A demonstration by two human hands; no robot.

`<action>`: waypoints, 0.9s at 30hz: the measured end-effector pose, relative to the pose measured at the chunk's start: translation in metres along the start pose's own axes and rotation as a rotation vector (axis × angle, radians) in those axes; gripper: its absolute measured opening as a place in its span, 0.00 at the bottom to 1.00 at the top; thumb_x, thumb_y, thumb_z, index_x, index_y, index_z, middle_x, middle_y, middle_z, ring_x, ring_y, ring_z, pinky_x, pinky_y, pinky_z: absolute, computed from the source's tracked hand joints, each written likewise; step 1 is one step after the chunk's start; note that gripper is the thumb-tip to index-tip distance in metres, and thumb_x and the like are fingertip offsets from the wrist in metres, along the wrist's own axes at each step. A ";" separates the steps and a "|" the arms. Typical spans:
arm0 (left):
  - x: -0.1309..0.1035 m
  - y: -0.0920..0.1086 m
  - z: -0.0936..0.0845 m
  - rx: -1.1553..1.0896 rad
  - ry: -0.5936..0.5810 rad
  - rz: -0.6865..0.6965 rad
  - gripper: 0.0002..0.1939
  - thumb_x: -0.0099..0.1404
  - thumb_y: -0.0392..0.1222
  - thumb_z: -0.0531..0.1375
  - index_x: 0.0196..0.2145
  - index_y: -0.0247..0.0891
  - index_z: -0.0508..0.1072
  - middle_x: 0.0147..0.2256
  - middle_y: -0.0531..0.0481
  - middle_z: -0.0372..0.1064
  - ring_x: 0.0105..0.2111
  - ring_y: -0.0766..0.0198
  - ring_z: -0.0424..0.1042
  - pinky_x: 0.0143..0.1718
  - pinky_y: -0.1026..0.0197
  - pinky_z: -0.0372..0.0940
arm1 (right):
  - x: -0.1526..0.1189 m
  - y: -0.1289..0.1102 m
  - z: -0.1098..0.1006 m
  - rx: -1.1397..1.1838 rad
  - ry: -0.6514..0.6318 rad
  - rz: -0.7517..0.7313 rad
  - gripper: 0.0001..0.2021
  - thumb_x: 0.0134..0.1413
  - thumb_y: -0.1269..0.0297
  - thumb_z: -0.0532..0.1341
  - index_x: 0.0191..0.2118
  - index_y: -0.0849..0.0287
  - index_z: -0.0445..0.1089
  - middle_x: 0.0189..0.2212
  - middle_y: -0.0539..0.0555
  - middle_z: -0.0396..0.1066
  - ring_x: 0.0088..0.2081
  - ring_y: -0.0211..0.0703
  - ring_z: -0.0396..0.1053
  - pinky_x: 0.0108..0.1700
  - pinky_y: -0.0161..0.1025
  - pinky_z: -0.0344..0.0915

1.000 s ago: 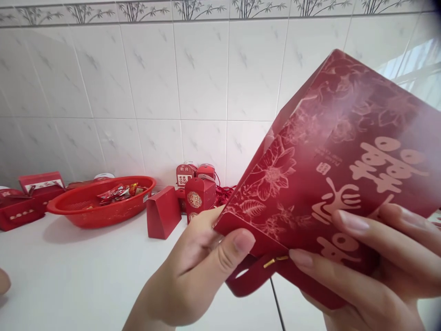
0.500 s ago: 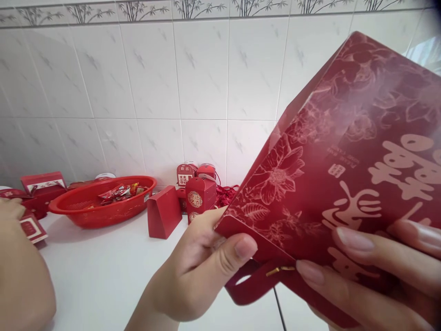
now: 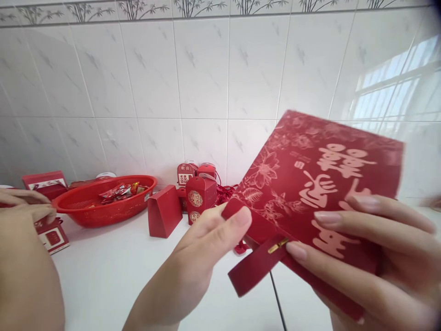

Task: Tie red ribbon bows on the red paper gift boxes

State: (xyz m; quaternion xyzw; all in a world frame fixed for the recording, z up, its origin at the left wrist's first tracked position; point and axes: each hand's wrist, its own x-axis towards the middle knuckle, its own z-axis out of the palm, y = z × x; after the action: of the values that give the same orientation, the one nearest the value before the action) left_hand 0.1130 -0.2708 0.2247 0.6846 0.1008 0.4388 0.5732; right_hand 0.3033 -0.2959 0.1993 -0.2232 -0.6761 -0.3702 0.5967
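Note:
A dark red paper gift bag point(image 3: 262, 165), printed with pink flowers and Chinese characters, is held tilted in the air in front of me. My left hand point(image 3: 210, 243) pinches its lower left corner, thumb on the front and the other fingers hidden behind. Along the bag's lower right, my right hand point(image 3: 372, 243) grips it with fingers spread over the printed face; its thumb is out of sight. Near the fingertips of my right hand, a red ribbon strap point(image 3: 253, 271) with a small gold fastener sticks out from the bag's edge.
On the white table point(image 3: 103, 276) stand a red plastic basin point(image 3: 103, 211) with wrapped sweets point(image 3: 120, 193), a plain red box point(image 3: 164, 211) and several small printed boxes point(image 3: 201, 195). At far left another person's hand point(image 3: 29, 204) is by a small red box point(image 3: 53, 236).
The gift bag has moved down and away from me and looks flatter, its ribbon strap now straighter. At left, the other person's hand and the small box have shifted right.

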 end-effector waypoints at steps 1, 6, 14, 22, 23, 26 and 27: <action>-0.001 0.002 0.000 0.006 0.015 -0.027 0.15 0.70 0.46 0.50 0.40 0.40 0.75 0.36 0.48 0.73 0.40 0.59 0.71 0.41 0.58 0.67 | 0.003 0.002 0.002 -0.007 0.001 -0.006 0.08 0.48 0.72 0.65 0.29 0.49 0.76 0.37 0.52 0.70 0.49 0.51 0.65 0.40 0.44 0.70; 0.000 0.009 0.004 0.093 -0.022 -0.163 0.11 0.65 0.45 0.57 0.32 0.36 0.75 0.28 0.49 0.68 0.31 0.65 0.67 0.33 0.64 0.64 | 0.003 0.004 0.007 -0.033 0.020 -0.043 0.08 0.47 0.72 0.66 0.30 0.49 0.76 0.36 0.51 0.70 0.45 0.49 0.64 0.39 0.43 0.68; 0.004 -0.005 0.006 -0.070 -0.077 -0.038 0.06 0.61 0.35 0.58 0.35 0.39 0.75 0.29 0.52 0.65 0.29 0.70 0.63 0.32 0.69 0.64 | 0.011 -0.013 -0.003 -0.059 0.008 0.094 0.09 0.47 0.70 0.67 0.29 0.44 0.76 0.30 0.50 0.71 0.39 0.48 0.67 0.34 0.43 0.70; -0.004 -0.009 0.015 -0.109 -0.118 0.088 0.18 0.61 0.32 0.56 0.46 0.47 0.73 0.40 0.49 0.73 0.43 0.55 0.72 0.44 0.54 0.67 | -0.015 -0.021 -0.006 -0.175 0.124 0.146 0.10 0.56 0.53 0.57 0.40 0.31 0.74 0.23 0.54 0.68 0.38 0.54 0.68 0.34 0.50 0.66; -0.004 -0.009 0.016 -0.120 -0.130 0.105 0.19 0.60 0.32 0.56 0.46 0.48 0.74 0.41 0.50 0.73 0.44 0.53 0.72 0.45 0.53 0.67 | -0.020 -0.024 -0.005 -0.204 0.155 0.176 0.11 0.57 0.52 0.55 0.42 0.29 0.73 0.22 0.55 0.67 0.39 0.55 0.67 0.35 0.51 0.65; -0.004 -0.011 0.019 -0.106 -0.166 0.157 0.20 0.59 0.32 0.56 0.46 0.48 0.74 0.40 0.49 0.74 0.45 0.50 0.72 0.44 0.52 0.68 | -0.030 -0.030 -0.002 -0.250 0.167 0.221 0.12 0.56 0.52 0.55 0.43 0.26 0.71 0.23 0.56 0.65 0.43 0.57 0.66 0.38 0.54 0.64; -0.004 -0.012 0.019 -0.091 -0.165 0.170 0.20 0.59 0.33 0.56 0.47 0.49 0.74 0.40 0.49 0.74 0.45 0.50 0.72 0.43 0.52 0.68 | -0.031 -0.030 -0.002 -0.247 0.157 0.223 0.12 0.56 0.52 0.55 0.43 0.26 0.71 0.24 0.56 0.65 0.43 0.57 0.66 0.39 0.54 0.64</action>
State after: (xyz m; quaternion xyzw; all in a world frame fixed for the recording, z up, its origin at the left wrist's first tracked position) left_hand 0.1292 -0.2823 0.2129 0.6977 -0.0250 0.4322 0.5708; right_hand 0.2879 -0.3122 0.1617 -0.3387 -0.5480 -0.3984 0.6529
